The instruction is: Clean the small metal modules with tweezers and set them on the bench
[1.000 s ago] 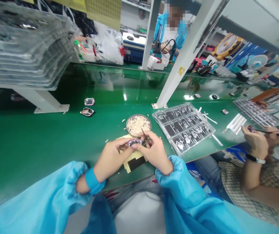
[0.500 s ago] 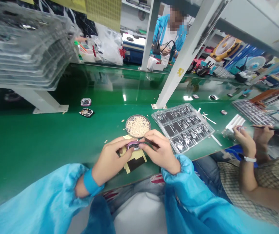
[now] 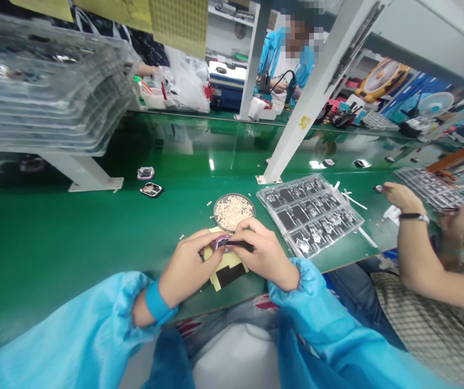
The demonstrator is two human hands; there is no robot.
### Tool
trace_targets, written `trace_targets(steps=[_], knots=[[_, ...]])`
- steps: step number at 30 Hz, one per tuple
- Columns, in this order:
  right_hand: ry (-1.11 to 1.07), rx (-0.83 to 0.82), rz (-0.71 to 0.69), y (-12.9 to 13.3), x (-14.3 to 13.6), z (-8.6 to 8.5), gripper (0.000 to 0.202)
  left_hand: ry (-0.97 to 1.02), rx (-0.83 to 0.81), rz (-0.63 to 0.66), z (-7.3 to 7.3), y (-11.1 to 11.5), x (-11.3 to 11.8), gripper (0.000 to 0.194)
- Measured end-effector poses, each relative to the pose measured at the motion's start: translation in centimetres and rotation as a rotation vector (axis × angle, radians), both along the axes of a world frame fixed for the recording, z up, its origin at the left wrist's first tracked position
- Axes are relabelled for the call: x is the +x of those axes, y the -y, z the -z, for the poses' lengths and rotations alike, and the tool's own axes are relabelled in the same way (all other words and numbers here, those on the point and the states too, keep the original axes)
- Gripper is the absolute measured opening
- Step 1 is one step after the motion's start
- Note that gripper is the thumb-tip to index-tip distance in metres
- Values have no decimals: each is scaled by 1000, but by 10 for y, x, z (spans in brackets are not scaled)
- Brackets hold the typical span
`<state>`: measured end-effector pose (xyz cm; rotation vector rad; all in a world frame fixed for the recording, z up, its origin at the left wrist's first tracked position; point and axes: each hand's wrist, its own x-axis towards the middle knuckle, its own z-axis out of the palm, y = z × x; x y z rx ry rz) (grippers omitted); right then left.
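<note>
My left hand [image 3: 189, 265] grips a small purple-rimmed device housing [image 3: 219, 241] between thumb and fingers. In my right hand [image 3: 266, 251], thumb and fingers close on black tweezers [image 3: 240, 245], whose tip end points left at the housing. Whether the tip touches the inside is too small to tell. Beneath both hands lies a yellow pad [image 3: 216, 282] with a black patch [image 3: 231, 274]. Just beyond my fingers stands a round dish [image 3: 214, 209] of tiny pale pieces.
A clear compartment tray [image 3: 279, 225] of dark parts lies to the right. Two small device parts [image 3: 151, 189] rest at the left, near a metal post foot [image 3: 96, 184]. Stacked clear trays [image 3: 53, 108] rise above. A co-worker's hand [image 3: 404, 197] works at far right.
My right hand has turned the tweezers so they now lie across the housing. The co-worker's near hand has moved away and up on the bench. The view has shifted slightly.
</note>
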<state>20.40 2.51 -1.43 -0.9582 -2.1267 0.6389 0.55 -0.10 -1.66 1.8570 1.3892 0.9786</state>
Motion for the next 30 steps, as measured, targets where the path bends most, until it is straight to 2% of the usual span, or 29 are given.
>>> trace_targets(steps=[3, 5, 7, 9, 11, 13, 16, 18, 21, 23, 26, 28, 30], knots=[[-15, -54, -59, -5, 0, -4, 9, 32, -47, -3, 0, -3, -1, 24], [-90, -65, -36, -14, 1, -6, 4, 56, -92, -4, 0, -6, -2, 22], [-117, -43, 91, -25, 5, -6, 5, 85, -152, -4, 1, -8, -4, 25], [-38, -27, 245, -36, 11, -5, 10, 119, -210, -2, 2, -8, -4, 29], [49, -35, 314, -42, 17, -3, 13, 146, -252, -7, 4, -7, -3, 32], [20, -46, 311, -40, 21, -1, 14, 140, -275, -22, 6, -5, -3, 36], [-170, -98, 264, -24, 22, 2, 15, 60, -213, -62, 7, -11, -11, 36], [-285, -169, 257, -10, 24, 5, 18, -41, -83, -98, 5, -28, -24, 34], [-328, -228, 252, 3, 26, 12, 20, -244, 108, -200, -3, -76, -51, 34], [-301, -192, 250, 5, 27, 15, 18, -380, 126, -316, -9, -117, -69, 36], [-291, -120, 285, 2, 29, 17, 18, -434, 95, -384, -18, -169, -90, 38], [-308, -112, 329, 1, 31, 18, 20, -456, 70, -408, -24, -189, -101, 40], [-344, -125, 384, 3, 34, 21, 19, -476, 48, -439, -27, -193, -114, 43]])
